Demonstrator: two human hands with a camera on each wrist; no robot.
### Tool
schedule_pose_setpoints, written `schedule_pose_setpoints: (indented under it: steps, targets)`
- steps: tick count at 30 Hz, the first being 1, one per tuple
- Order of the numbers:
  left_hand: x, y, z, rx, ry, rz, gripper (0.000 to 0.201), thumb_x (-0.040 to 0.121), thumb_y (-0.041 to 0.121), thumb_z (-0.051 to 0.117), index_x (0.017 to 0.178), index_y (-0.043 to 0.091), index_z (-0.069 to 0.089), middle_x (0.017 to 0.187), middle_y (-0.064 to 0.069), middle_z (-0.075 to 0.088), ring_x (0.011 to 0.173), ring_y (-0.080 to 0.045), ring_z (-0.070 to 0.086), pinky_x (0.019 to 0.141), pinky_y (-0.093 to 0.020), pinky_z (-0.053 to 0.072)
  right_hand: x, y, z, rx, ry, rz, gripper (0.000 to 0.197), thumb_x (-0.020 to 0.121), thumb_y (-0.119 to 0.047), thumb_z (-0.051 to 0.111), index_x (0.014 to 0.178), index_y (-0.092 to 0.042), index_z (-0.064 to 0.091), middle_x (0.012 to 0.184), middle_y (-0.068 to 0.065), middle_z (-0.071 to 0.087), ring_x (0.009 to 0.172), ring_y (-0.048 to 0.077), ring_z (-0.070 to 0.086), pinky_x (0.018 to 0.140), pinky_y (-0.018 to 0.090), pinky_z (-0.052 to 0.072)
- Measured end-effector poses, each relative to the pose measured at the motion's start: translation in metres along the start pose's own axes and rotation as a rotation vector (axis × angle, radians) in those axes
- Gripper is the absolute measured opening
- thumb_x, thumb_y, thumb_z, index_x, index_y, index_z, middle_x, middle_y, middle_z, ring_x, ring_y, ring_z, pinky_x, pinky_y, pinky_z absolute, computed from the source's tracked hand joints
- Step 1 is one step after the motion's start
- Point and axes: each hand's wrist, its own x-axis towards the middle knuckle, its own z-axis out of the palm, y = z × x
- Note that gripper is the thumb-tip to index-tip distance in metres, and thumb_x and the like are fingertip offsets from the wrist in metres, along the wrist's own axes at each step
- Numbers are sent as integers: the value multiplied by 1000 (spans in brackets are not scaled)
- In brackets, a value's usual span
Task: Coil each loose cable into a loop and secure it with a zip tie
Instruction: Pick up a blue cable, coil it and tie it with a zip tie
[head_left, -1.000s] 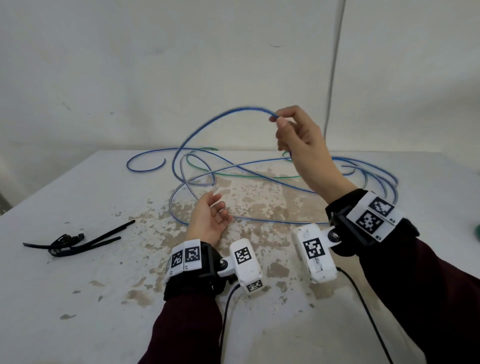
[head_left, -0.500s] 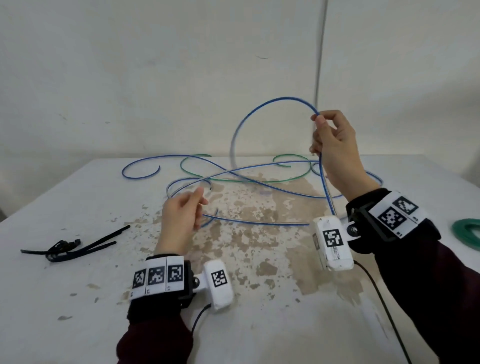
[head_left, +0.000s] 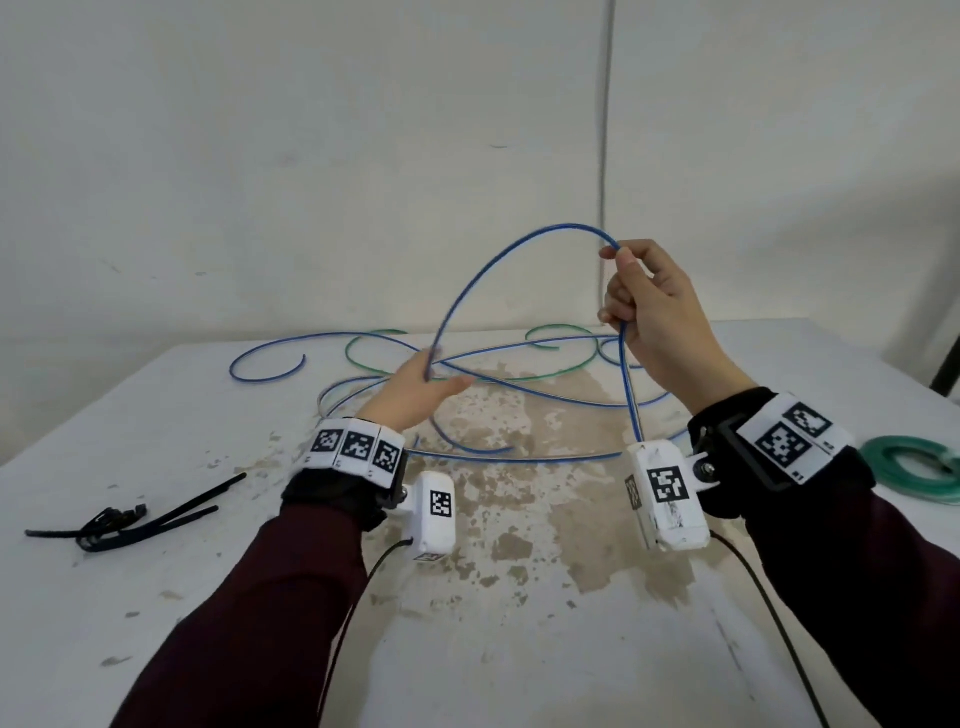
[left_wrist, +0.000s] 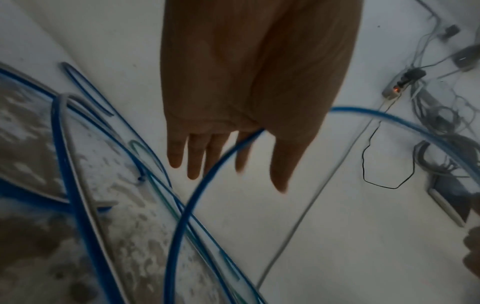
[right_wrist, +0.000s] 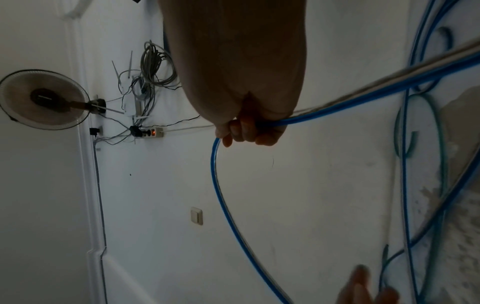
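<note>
Since before, left hand (head_left: 415, 392) had reached open-fingered to the blue cable (head_left: 483, 283); right hand (head_left: 649, 312) gripped its first loop, ties (head_left: 124, 522) untouched.

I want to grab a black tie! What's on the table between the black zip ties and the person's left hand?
Head view: bare white table between zip ties and left hand.

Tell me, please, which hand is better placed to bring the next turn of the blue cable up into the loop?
The left hand, probably. It is open, with the blue cable running across its straight fingers just above the table. The right hand already grips the raised loop and should hold it.
</note>
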Motion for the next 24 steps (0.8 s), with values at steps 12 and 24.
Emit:
schedule_pose_setpoints:
  steps: [12, 24]
  targets:
    - [-14, 56, -54, -115, 309, 410, 30, 93, 37, 52, 67, 23, 57, 41, 9, 32, 40, -9, 26, 44, -23, 21, -14, 4, -22, -838, -374, 553, 18, 99, -16, 47, 112, -10, 57, 95, 7, 72, 77, 15, 69, 73, 30, 49]
    - [-57, 115, -76, 337, 165, 502, 25, 90, 36, 61, 77, 19, 74, 34, 7, 25, 37, -12, 25, 42, -17, 22, -14, -49, 28, -1440, -159, -53, 70, 86, -44, 63, 134, -12, 25, 150, 14, 23, 144, 42, 6, 110, 63, 8]
